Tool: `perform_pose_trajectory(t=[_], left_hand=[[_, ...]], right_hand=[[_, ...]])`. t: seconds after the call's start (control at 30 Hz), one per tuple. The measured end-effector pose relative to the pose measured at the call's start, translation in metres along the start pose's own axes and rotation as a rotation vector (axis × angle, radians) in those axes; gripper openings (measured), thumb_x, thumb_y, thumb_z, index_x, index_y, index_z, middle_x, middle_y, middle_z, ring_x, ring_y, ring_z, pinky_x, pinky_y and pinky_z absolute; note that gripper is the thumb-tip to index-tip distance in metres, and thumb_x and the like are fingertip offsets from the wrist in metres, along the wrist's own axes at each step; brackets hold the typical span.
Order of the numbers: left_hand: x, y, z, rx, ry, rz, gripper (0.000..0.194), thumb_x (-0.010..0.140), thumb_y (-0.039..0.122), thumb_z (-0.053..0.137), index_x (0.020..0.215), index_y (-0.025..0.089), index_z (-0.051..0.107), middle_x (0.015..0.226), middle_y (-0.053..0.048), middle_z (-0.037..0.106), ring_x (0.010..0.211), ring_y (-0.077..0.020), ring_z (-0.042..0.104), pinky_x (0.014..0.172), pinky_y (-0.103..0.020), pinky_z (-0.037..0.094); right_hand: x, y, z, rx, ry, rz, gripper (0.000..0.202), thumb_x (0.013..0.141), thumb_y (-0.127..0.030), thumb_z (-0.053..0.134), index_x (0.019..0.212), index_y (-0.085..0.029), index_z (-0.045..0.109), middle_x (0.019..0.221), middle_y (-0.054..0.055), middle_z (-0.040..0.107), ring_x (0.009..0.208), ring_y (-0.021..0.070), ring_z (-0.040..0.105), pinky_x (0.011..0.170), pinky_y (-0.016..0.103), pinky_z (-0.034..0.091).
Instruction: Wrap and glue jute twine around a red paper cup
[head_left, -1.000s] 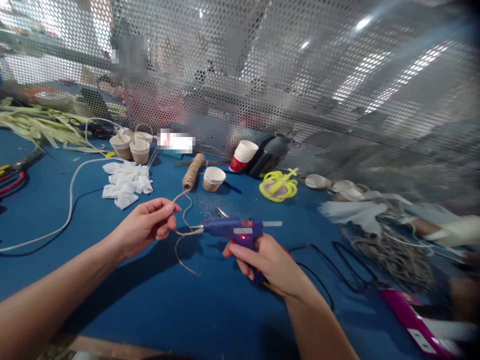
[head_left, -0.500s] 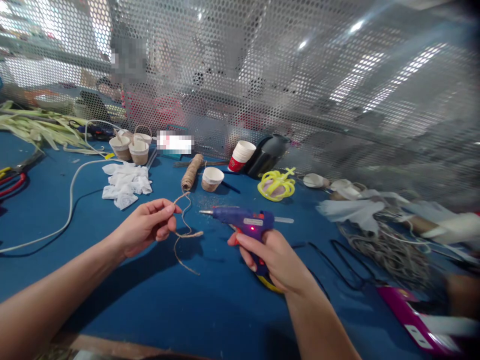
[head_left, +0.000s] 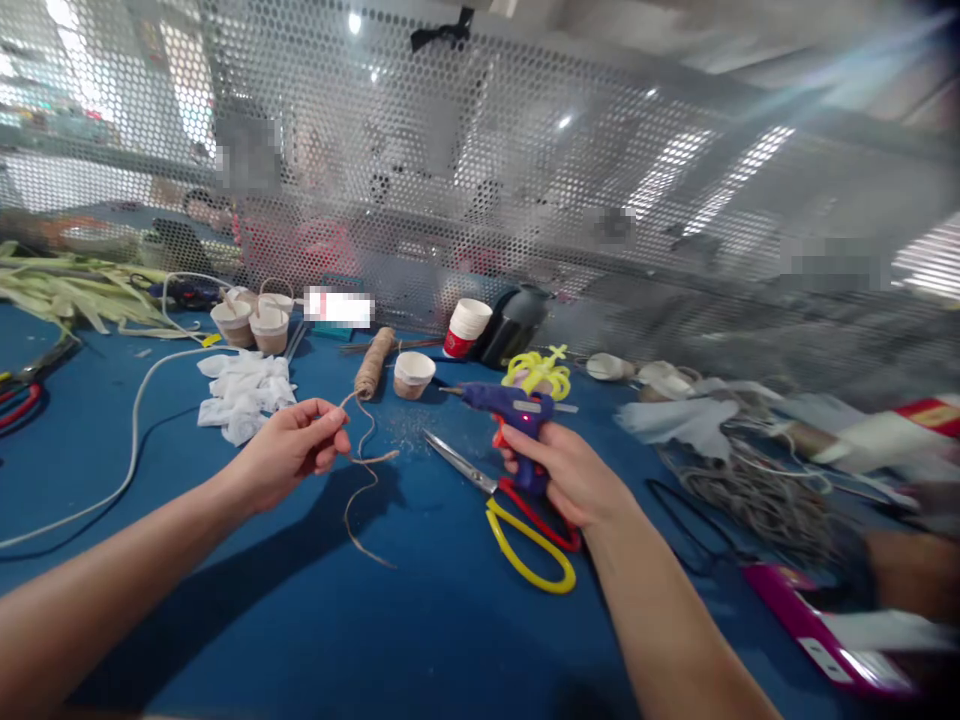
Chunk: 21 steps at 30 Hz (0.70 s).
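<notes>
Between thumb and fingers, my left hand (head_left: pixel 304 445) pinches a piece of thin jute twine (head_left: pixel 365 440), whose loose end hangs down over the blue table. A blue glue gun (head_left: pixel 510 400) with a lit red light is gripped in my right hand (head_left: pixel 566 465), its nozzle pointing left. Below it lie scissors (head_left: pixel 491 490) with red and yellow handles, partly hidden by that hand. Beyond my hands are a roll of twine (head_left: pixel 374 364) and a small twine-wrapped cup (head_left: pixel 413 375). A yellow crown-shaped piece (head_left: pixel 537 372) is partly covered by the glue gun.
White cloth pieces (head_left: pixel 246 390) and several small wrapped cups (head_left: pixel 268 328) stand left. Stacked paper cups (head_left: pixel 466 328) and a dark bottle (head_left: pixel 516 325) are at the back, before a perforated metal screen (head_left: pixel 420 150). A magenta power strip (head_left: pixel 817 635) and tangled cord (head_left: pixel 750 490) lie right.
My right hand has moved the glue gun up and away, uncovering the scissors beneath. My left hand keeps its pinch on the twine. The camera view has tilted slightly.
</notes>
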<state>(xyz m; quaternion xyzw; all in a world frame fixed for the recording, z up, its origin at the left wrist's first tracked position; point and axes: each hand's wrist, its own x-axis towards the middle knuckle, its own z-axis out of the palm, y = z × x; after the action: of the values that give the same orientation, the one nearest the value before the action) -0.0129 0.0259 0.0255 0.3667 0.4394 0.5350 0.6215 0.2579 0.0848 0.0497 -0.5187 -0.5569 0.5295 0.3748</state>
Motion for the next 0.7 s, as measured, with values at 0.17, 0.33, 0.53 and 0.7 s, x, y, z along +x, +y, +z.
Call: perform_pose_trajectory(t=[0.17,0.33,0.53,0.7], left_hand=[[0.01,0.022,0.006,0.19,-0.046,0.069,0.021,0.071,0.031,0.064,0.07,0.013,0.054,0.053,0.003,0.057,0.038,-0.0028,0.037,0.038,-0.015,0.024],[0.02,0.041,0.016,0.395,-0.072,0.176,0.019,0.07,0.031,0.065,0.063,0.014,0.059,0.051,0.001,0.057,0.04,-0.0042,0.037,0.039,-0.016,0.025],[0.04,0.048,0.023,0.584,-0.138,0.259,0.018,0.072,0.03,0.062,0.062,0.015,0.063,0.05,0.0,0.057,0.042,-0.0064,0.038,0.04,-0.018,0.024],[0.058,0.052,0.029,0.759,-0.25,0.256,0.019,0.072,0.031,0.06,0.061,0.015,0.063,0.051,0.0,0.059,0.045,-0.0084,0.044,0.044,-0.02,0.03]], right_hand=[[0.042,0.024,-0.021,-0.313,0.167,0.018,0.023,0.069,-0.035,0.061,0.064,-0.014,0.053,0.06,0.002,0.055,0.048,0.0078,0.046,0.048,0.023,0.04],[0.068,0.046,-0.029,-0.596,0.294,0.017,0.025,0.073,-0.032,0.058,0.054,-0.016,0.052,0.054,0.005,0.054,0.058,0.017,0.054,0.053,0.028,0.04],[0.074,0.044,-0.029,-0.891,0.339,-0.03,0.02,0.072,-0.024,0.06,0.054,-0.015,0.06,0.055,0.011,0.057,0.068,0.0268,0.058,0.06,0.035,0.039],[0.053,0.001,-0.013,-0.96,0.22,-0.202,0.019,0.077,-0.027,0.056,0.064,-0.016,0.065,0.066,0.008,0.062,0.068,0.021,0.057,0.065,0.033,0.041]])
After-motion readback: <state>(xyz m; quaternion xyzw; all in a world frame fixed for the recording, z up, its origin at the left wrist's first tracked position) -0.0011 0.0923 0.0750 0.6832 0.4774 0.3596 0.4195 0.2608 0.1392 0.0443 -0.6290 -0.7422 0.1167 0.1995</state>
